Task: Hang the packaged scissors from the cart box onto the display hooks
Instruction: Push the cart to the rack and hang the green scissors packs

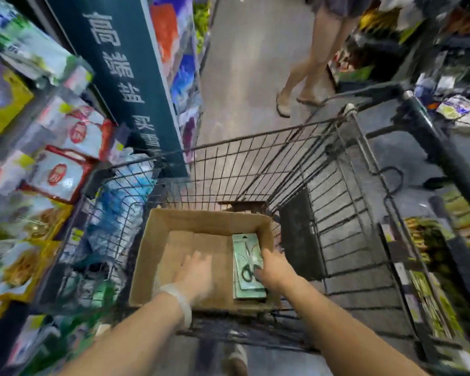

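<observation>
Though blurred, scissors pack [247,263] seemingly lengthwise.

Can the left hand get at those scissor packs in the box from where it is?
Probably yes. The left hand hovers over the box's bare floor, beside the packs, with nothing between them. The right hand already rests on the stack, though, crowding it.

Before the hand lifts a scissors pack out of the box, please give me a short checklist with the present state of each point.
1. Packs are stacked at the right side of the box: ok.
2. Right hand touches the top pack: ok.
3. Firm grip on one pack only: cannot tell.
4. Left hand is empty, over the bare box floor: ok.
5. Display hooks in view: not ok.
</observation>
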The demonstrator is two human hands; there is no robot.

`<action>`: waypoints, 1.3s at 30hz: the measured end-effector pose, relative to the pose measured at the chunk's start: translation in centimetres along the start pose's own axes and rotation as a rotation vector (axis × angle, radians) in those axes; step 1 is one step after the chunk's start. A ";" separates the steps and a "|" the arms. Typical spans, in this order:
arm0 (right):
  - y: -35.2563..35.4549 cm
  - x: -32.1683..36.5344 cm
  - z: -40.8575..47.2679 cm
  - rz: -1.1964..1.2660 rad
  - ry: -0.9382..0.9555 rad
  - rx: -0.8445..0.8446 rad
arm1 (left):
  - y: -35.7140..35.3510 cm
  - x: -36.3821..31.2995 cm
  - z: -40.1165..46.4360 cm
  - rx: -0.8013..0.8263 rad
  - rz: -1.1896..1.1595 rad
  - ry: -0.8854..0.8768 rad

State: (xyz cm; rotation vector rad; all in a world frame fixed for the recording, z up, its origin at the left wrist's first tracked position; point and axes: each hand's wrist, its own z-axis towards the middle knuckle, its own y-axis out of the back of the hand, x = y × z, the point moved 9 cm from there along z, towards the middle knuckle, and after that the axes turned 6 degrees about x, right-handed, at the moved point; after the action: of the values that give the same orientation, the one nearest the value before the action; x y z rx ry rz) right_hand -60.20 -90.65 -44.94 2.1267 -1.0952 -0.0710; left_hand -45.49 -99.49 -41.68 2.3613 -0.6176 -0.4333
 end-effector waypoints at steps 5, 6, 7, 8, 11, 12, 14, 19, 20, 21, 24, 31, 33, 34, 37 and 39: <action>-3.7 -0.8 6.2 0.061 -0.039 0.122 | -5.1 2.0 5.6 0.163 -0.101 0.034; -4.2 -0.8 7.3 0.080 -0.044 0.126 | -5.9 2.5 6.7 0.182 -0.099 0.052; -4.8 -1.0 8.4 0.102 -0.057 0.130 | -6.7 3.0 7.7 0.202 -0.111 0.073; -5.5 -1.3 9.4 0.127 -0.074 0.130 | -7.4 3.4 8.7 0.218 -0.117 0.087; -7.1 -2.3 12.2 0.248 -0.162 0.128 | -8.8 3.7 11.4 0.265 -0.078 0.091; -7.8 -2.7 13.2 0.300 -0.199 0.132 | -9.0 3.7 12.4 0.263 -0.081 0.092; -8.9 -3.6 14.9 0.373 -0.271 0.131 | -9.6 3.5 14.4 0.261 -0.116 0.081; -9.4 -5.1 16.1 0.407 -0.429 0.001 | -11.8 2.5 16.6 0.309 -0.266 0.082; -9.4 -5.1 15.9 0.353 -0.445 -0.014 | -12.2 2.2 16.8 0.316 -0.290 0.083; -9.4 -5.0 15.9 0.289 -0.451 -0.012 | -12.3 2.0 16.8 0.329 -0.304 0.086; -9.6 -4.7 15.9 0.191 -0.471 0.012 | -12.4 2.1 16.9 0.349 -0.342 0.107; -8.5 -4.6 14.4 0.269 -0.417 -0.018 | -11.4 3.4 16.3 0.352 -0.604 0.208; -7.8 -3.7 13.8 0.327 -0.354 -0.034 | -11.0 3.3 16.0 0.356 -0.807 0.218; -7.5 -2.8 13.5 0.357 -0.309 -0.035 | -10.9 3.1 16.0 0.359 -0.934 0.217; -7.3 1.2 12.7 0.448 -0.148 -0.015 | -10.2 2.9 16.0 0.315 -1.337 0.255; -7.9 3.7 12.3 0.538 -0.061 0.059 | -9.4 4.2 16.4 0.217 -1.412 0.299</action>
State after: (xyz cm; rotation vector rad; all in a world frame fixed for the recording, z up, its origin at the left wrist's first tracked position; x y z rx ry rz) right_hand -56.80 -97.50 -57.92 1.8197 -1.6856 0.1520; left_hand -46.40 -103.75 -60.57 2.6285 1.2976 -0.5591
